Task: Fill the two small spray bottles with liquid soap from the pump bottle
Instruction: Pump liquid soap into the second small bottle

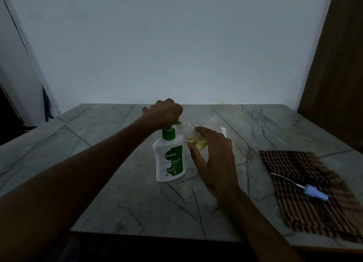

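marble table (137,203): right hand (214,155) gripping tilted spray bottle (193,137) of yellow soap, beside pump bottle (170,159)

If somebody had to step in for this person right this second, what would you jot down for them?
Left hand: pressing down on the pump bottle's green pump head.
Right hand: holds a small clear spray bottle tilted, its open mouth at the nozzle.
Done: yellowish soap already sits in that bottle; it is partly full.
On the checked cloth at right lies a blue spray top with its tube.
A white object stands behind the right hand; too hidden to identify.
Left: finish filling, refit the top, fill the second bottle.
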